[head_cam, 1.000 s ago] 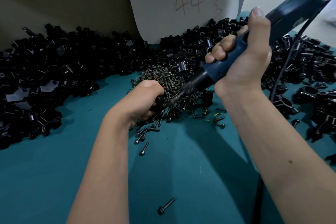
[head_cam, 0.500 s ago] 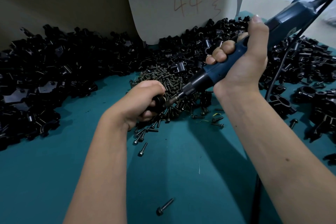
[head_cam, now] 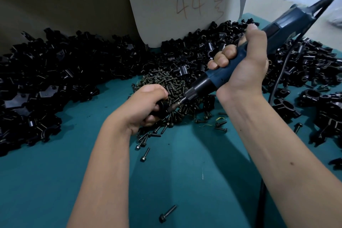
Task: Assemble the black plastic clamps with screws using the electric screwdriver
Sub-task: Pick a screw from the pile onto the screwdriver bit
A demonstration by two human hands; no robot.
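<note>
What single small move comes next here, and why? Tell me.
Probably keep the electric screwdriver pressed in line and finish driving. Its bit tip meets the black clamp gripped in the left hand, and the right hand grips the tool.

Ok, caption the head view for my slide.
Right hand drives the screwdriver into a clamp gripped by the left hand, above a screw pile.

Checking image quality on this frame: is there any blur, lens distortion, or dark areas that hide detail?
Head view: wide-angle bending toward the edges; the electric screwdriver is slightly smeared at its rear loop; the black clamp heaps sink into shadow, with single parts hard to separate; forearm shadows fall on the teal table; no glare.
</note>
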